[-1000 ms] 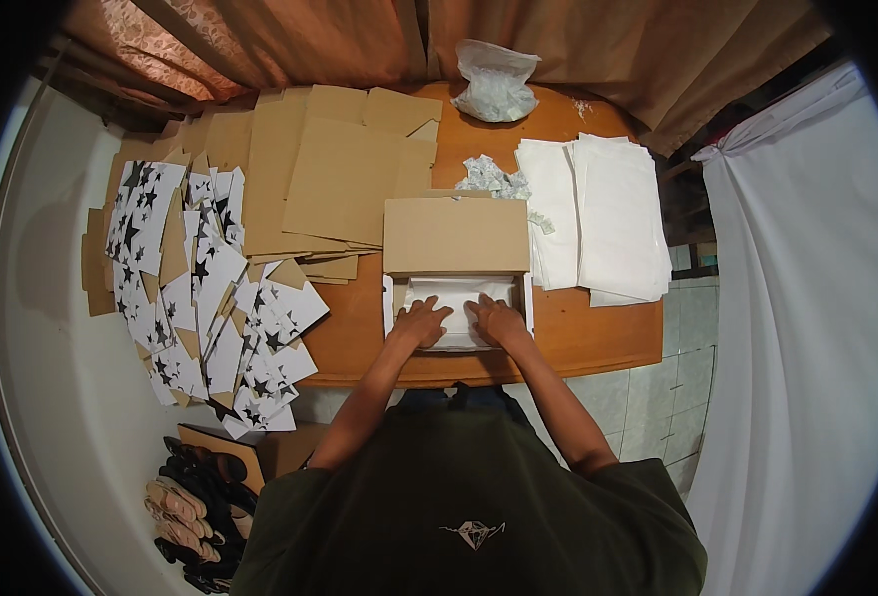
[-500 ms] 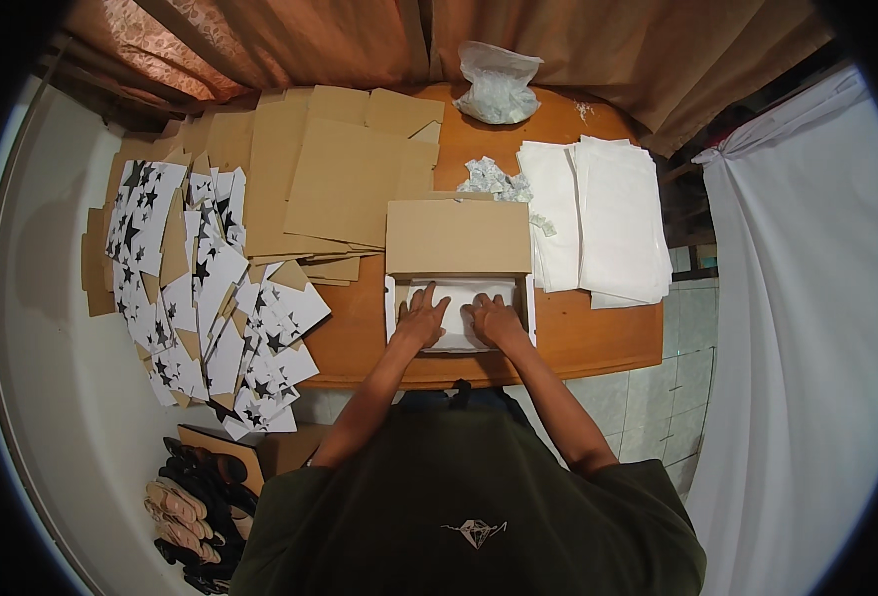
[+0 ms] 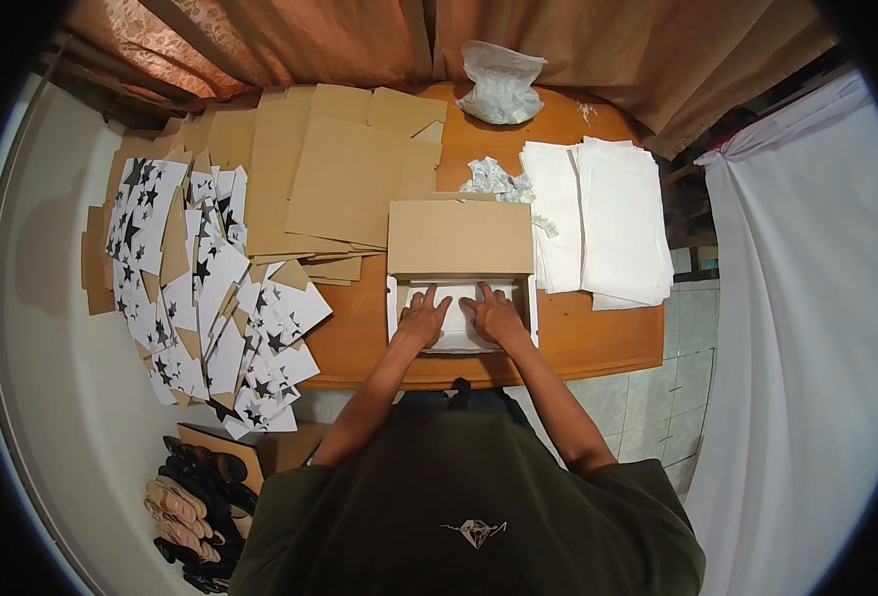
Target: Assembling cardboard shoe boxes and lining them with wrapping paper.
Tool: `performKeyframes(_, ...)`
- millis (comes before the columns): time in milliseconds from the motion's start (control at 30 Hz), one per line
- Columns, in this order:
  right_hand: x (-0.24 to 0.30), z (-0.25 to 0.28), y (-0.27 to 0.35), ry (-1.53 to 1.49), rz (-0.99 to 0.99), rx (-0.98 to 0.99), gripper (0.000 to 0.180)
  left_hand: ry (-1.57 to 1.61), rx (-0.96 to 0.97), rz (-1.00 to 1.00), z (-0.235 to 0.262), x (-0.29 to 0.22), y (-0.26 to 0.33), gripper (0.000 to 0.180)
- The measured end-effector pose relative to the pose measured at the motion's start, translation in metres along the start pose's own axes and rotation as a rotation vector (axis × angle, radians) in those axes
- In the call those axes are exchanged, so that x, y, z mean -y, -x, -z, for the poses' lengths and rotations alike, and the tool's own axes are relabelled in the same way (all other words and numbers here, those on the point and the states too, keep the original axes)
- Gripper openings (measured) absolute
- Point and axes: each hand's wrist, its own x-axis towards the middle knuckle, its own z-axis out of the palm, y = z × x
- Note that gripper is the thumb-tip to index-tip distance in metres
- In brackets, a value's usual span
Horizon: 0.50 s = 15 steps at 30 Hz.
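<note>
Bare left hand (image 3: 422,323) and bare right hand (image 3: 497,320), spread and clamping nothing, have slid farther into the rectangular brown cardboard box (image 3: 461,238), its flat white paper sheet (image 3: 460,329) seemingly smoother

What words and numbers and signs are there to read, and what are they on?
No words or numbers can be read clearly.
Dark shirt: a pale diamond-shaped mark with thin strokes beside it, too small to read.
Small pale packets: any print is too small to read.
White cardboard pieces: black stars, no readable letters.
Open box: no writing visible.
</note>
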Motion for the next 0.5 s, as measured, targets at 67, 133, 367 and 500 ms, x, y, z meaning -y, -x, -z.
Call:
performKeyframes(67, 0.000, 0.001, -0.002, -0.020, -0.012, 0.020, 0.045, 0.012, 0.002, -0.002, -0.001, -0.001, 0.001, 0.081)
performKeyframes(133, 0.004, 0.009, -0.001, 0.034, -0.026, 0.113, 0.046, 0.027, 0.004, 0.004, -0.001, 0.000, 0.003, 0.084)
performKeyframes(367, 0.001, -0.010, -0.005, -0.082, -0.257, 0.251, 0.044, 0.133, 0.010, 0.227, 0.007, -0.009, 0.003, 0.060)
performKeyframes(500, -0.002, -0.021, -0.005, 0.200, -0.029, -0.001, 0.048, 0.184, 0.057, 0.205, 0.008, -0.013, 0.004, 0.058)
